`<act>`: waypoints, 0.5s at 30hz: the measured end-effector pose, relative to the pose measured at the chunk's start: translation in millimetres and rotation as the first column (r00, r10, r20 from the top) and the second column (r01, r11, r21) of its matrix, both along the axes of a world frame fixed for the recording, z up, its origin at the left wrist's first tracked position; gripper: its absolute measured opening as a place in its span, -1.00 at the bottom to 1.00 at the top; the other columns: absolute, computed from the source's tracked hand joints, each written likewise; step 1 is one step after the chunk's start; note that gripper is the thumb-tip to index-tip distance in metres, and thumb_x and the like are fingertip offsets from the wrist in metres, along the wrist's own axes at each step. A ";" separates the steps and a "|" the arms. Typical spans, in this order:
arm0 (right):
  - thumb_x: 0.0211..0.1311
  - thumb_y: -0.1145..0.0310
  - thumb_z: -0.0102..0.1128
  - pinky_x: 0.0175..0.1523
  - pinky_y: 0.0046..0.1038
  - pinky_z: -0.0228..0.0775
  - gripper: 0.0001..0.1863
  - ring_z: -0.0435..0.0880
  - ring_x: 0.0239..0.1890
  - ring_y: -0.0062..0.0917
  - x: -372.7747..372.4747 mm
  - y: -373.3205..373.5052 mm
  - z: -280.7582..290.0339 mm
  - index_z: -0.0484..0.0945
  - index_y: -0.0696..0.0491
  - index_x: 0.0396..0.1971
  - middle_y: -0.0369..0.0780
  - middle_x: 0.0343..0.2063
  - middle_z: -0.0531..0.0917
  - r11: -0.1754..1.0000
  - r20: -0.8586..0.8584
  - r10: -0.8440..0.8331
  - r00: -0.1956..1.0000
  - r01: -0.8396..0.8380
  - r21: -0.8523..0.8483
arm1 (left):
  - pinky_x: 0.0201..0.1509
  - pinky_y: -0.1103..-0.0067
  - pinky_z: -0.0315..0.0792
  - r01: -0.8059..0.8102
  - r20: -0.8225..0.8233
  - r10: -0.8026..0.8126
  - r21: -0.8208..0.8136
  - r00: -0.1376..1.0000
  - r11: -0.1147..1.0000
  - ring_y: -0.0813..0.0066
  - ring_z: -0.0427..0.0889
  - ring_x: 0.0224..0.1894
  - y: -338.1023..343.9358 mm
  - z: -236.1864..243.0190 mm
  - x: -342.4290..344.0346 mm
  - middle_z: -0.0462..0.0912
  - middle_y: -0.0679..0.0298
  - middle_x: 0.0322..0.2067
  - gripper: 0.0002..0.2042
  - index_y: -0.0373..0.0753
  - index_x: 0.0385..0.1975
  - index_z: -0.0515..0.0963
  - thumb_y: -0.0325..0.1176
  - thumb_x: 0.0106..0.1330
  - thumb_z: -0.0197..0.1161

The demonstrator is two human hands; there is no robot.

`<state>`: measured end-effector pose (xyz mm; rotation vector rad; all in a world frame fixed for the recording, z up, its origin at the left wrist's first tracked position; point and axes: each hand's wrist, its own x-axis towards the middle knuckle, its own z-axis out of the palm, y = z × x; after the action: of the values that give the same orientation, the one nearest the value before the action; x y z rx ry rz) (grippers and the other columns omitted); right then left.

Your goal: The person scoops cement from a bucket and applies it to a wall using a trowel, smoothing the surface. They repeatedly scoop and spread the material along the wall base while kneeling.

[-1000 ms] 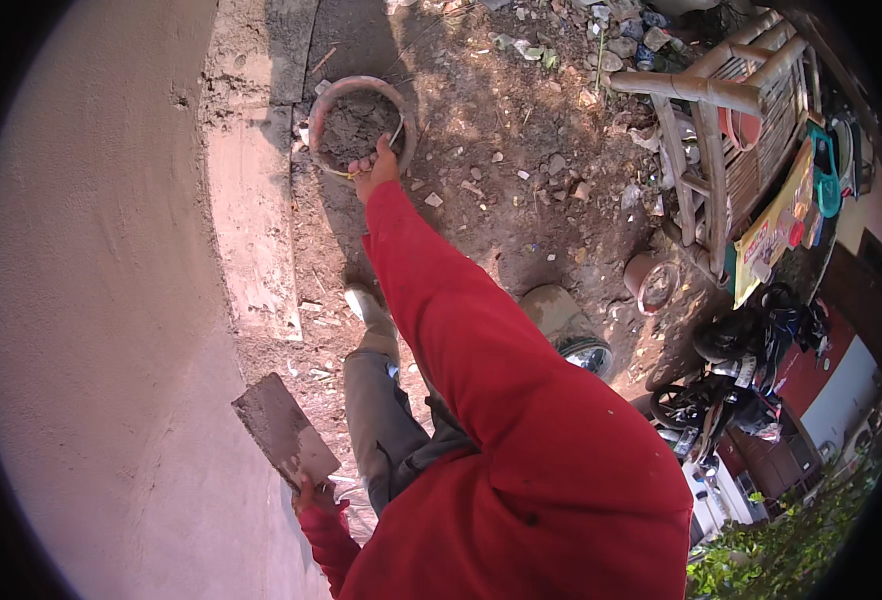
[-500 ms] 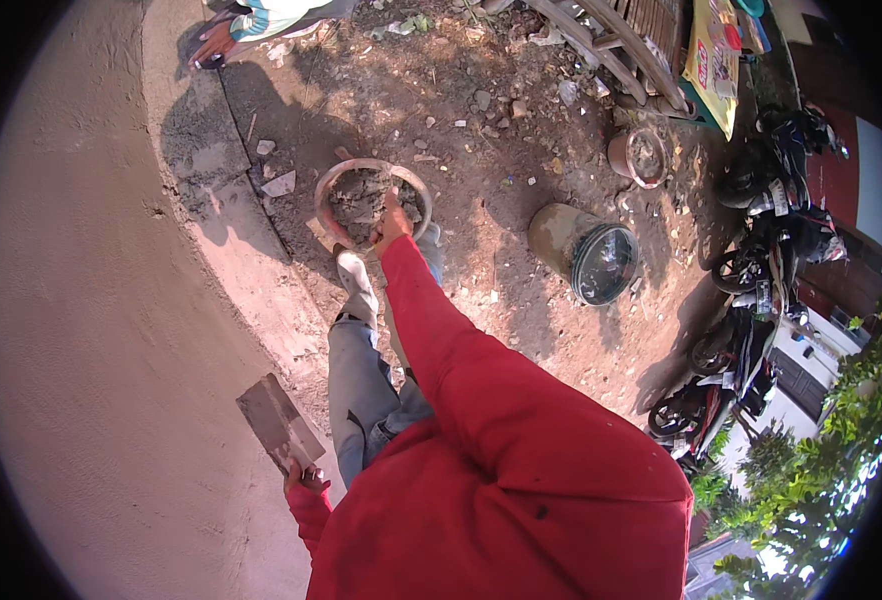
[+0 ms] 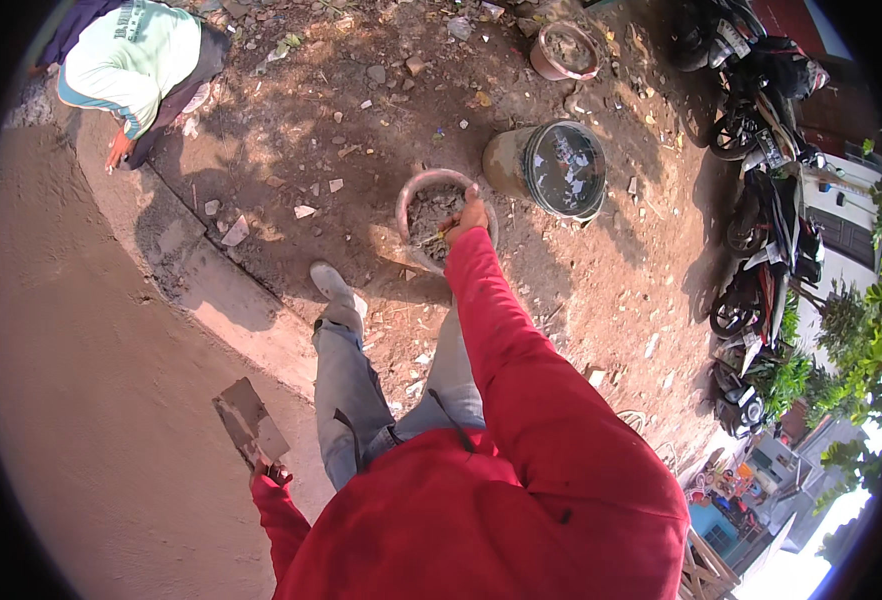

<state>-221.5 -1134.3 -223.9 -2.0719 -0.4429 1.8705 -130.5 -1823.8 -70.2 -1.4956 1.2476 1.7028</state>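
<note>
Mortar pan (image 3: 413,192), round with a pinkish rim, sits on the bare dirt ahead of the person's feet, holding a dark grey mix, and the right hand (image 3: 468,216) rests at its near right rim at the end of a long red sleeve; its fingers curl around something thin at the pan's edge, but what that is cannot be made out. The left hand (image 3: 269,472) is closed around the handle of a flat plastering trowel (image 3: 250,423), whose square blade is smeared grey and hangs over the smooth plastered surface (image 3: 71,400) that fills the left side of the view. That surface ends in a curved edge, and a raised concrete strip (image 3: 231,300) runs along it, just beside the person's left shoe. To the right of the pan, near but not touching it, stands 1 dark bucket (image 3: 553,165) with a wide open mouth. Open dirt scattered with small stones and chips lies between the pan and the strip, and more open ground spreads to the lower right. Another person (image 3: 131,65) in a pale green shirt crouches at the upper left by the strip's far end. Parked motorbikes (image 3: 761,200) line the right rim, well apart from the pan.
</note>
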 end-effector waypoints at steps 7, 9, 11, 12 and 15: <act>0.20 -0.16 0.11 -0.59 -0.17 0.26 -0.55 0.27 -0.72 -0.37 97.5 68.8 -71.5 0.35 -0.05 -0.36 -0.27 -0.72 0.25 0.969 -0.155 -0.244 0.957 0.235 -0.079 | -0.23 0.19 0.29 0.332 0.220 -0.292 -0.174 0.931 0.927 0.43 0.46 -0.36 97.6 15.7 43.2 0.49 0.42 -0.45 -0.67 0.09 -0.26 0.45 0.16 0.21 0.19; 0.22 -0.14 0.10 -0.54 -0.19 0.28 -0.56 0.30 -0.69 -0.36 128.9 81.9 -100.3 0.34 -0.04 -0.30 -0.27 -0.72 0.24 0.963 -0.193 -0.270 0.943 0.264 -0.057 | -0.12 0.13 0.20 0.374 0.184 -0.338 -0.225 0.923 0.900 0.44 0.44 -0.33 170.1 27.6 60.7 0.46 0.47 -0.45 -0.68 0.11 -0.27 0.45 0.16 0.21 0.20; 0.23 -0.12 0.11 -0.48 -0.17 0.32 -0.55 0.32 -0.67 -0.34 162.9 99.1 -127.3 0.33 0.00 -0.27 -0.26 -0.72 0.24 0.938 -0.227 -0.344 0.911 0.320 -0.136 | -0.14 0.14 0.21 0.374 0.203 -0.325 -0.291 0.924 0.881 0.48 0.42 -0.31 225.2 36.9 75.5 0.44 0.52 -0.45 -0.72 0.12 -0.31 0.45 0.14 0.22 0.18; 0.24 -0.10 0.11 -0.45 -0.16 0.34 -0.54 0.33 -0.66 -0.34 167.7 97.2 -120.4 0.33 0.02 -0.25 -0.26 -0.72 0.24 0.926 -0.241 -0.363 0.900 0.321 -0.197 | -0.16 0.15 0.22 0.367 0.198 -0.320 -0.289 0.926 0.884 0.48 0.42 -0.32 233.5 42.7 89.7 0.44 0.53 -0.45 -0.72 0.13 -0.31 0.45 0.14 0.23 0.18; 0.26 -0.01 0.12 -0.31 -0.09 0.37 -0.57 0.36 -0.57 -0.35 202.5 114.1 -146.1 0.31 0.08 -0.30 -0.24 -0.61 0.30 0.936 -0.310 -0.334 0.890 0.275 -0.219 | -0.30 0.22 0.27 0.377 0.147 -0.353 -0.187 0.924 0.907 0.49 0.44 -0.37 251.9 38.2 113.8 0.45 0.52 -0.48 -0.74 0.12 -0.33 0.45 0.12 0.22 0.19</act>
<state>-19.0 -1020.3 -370.0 -1.7296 0.1287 2.0665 -16.6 -1571.9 -31.9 -1.3438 1.5755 1.2584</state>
